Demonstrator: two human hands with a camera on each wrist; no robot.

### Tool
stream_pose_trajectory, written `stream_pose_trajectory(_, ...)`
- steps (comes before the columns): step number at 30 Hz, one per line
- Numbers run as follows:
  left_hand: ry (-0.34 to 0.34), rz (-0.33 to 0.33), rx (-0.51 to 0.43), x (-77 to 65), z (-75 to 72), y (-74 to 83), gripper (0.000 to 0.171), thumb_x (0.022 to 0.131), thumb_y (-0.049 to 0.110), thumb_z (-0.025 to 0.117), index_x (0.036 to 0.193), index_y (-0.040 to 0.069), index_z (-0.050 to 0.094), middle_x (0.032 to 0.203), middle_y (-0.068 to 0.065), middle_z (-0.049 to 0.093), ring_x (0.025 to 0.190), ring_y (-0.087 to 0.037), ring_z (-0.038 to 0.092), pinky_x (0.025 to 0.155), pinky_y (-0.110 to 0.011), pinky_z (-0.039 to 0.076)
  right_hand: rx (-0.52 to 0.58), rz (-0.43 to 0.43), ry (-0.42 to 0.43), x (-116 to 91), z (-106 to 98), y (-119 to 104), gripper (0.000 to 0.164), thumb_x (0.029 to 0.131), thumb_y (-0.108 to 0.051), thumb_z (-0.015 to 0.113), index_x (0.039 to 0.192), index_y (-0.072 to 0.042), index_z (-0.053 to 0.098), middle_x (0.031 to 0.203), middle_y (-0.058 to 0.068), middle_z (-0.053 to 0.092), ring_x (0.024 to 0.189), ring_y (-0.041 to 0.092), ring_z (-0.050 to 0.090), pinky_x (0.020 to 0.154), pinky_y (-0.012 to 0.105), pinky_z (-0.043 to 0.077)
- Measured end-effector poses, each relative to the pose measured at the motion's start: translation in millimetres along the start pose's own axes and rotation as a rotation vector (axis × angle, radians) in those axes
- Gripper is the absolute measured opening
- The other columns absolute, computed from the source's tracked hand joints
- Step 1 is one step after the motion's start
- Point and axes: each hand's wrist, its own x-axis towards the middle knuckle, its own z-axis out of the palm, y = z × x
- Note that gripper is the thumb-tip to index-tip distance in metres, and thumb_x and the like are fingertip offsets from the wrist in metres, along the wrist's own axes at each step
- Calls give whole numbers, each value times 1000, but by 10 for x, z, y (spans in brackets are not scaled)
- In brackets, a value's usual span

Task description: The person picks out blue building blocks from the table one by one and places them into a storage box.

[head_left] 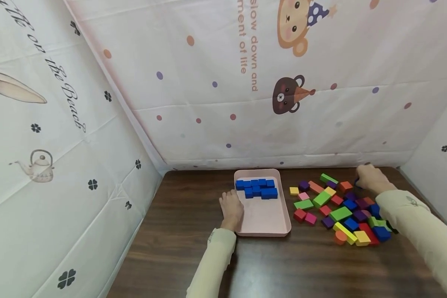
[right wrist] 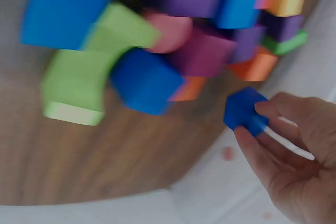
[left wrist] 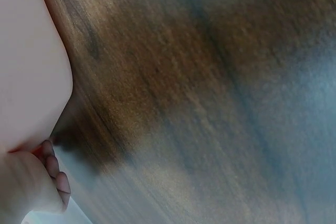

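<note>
My left hand (head_left: 231, 209) is at the left rim of a pink tray (head_left: 264, 219), its fingers curled along the outside in the left wrist view; the thumb is hidden. Several blue blocks (head_left: 256, 190) lie together in the far half of that tray. Over the far right of the table, my right hand (head_left: 372, 179) pinches a blue block (right wrist: 244, 109) between thumb and fingers. A thin white strip (right wrist: 289, 142) runs from beside this block across the palm. Just nearer than this hand lies a spread of coloured blocks (head_left: 340, 213).
Among the loose blocks are a green arch (right wrist: 79, 77), a blue block (right wrist: 144, 80) and an orange cylinder (head_left: 340, 237). A patterned white cloth (head_left: 208, 136) hangs behind the brown table (head_left: 179, 223), with more cloth at both sides.
</note>
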Motion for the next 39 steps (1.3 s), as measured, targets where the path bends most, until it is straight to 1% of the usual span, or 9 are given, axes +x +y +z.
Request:
stream_pose_trajectory(4,-7,-8,-7,11,-23,8,33,92,17,74,121,5,64,114,-11,70,104,-26,57,94,-40,47,-5,-92,133,113,-194,-333,17,85,4,67,95,17,64,88,34,66,73,41,65,64,50,54)
stream_pose_trajectory(8,-1,-8,-12,0,-31,-6,32,92,17,74,119,4,64,113,-11,71,104,-26,58,94,-40,47,12,-207,155,207,-259,-900,36,88,3,68,119,20,61,111,40,65,91,49,69,76,54,58)
stream_pose_trajectory(9,1,-8,-13,-2,-30,-7,32,92,17,74,119,4,64,113,-11,71,104,-26,58,94,-40,48,25,-249,161,226,-240,-1046,35,89,3,68,120,18,62,111,38,66,90,45,70,75,52,58)
stream_pose_trajectory(15,-11,-16,-13,-8,-18,-57,34,92,17,74,122,5,64,115,-11,71,105,-26,58,94,-40,48,35,-574,203,262,99,-1898,30,85,4,75,114,2,70,111,22,68,86,25,71,74,40,61)
stream_pose_trajectory(21,-11,-50,8,22,-43,-44,36,93,21,73,127,11,65,117,-8,73,107,-25,60,94,-39,47,29,-783,146,270,461,-2468,27,85,3,77,111,-1,72,112,17,69,100,29,70,85,44,60)
stream_pose_trajectory(27,-42,-55,30,24,-45,51,39,93,24,73,129,14,64,118,-5,73,110,-23,60,96,-39,47,-80,-802,125,363,669,-2653,26,80,-4,84,104,-6,74,107,13,74,100,28,72,87,45,59)
stream_pose_trajectory(31,-54,-35,23,23,-27,118,37,94,25,71,129,13,64,118,-6,73,112,-23,60,97,-39,47,-121,-745,30,386,723,-2629,24,80,-5,84,102,-6,75,105,12,76,101,27,72,88,44,59)
stream_pose_trajectory(34,-43,-26,15,20,-35,105,37,93,25,72,128,12,64,116,-7,73,110,-24,60,95,-40,47,-123,-729,-30,404,751,-2652,22,81,-2,82,102,-3,75,104,14,76,100,28,71,87,44,59)
stream_pose_trajectory(39,-17,-54,5,15,-58,36,38,92,24,74,127,12,66,114,-7,73,108,-24,60,94,-40,46,-144,-724,-52,493,801,-2757,20,83,1,80,102,-1,75,103,15,75,99,29,71,87,42,58)
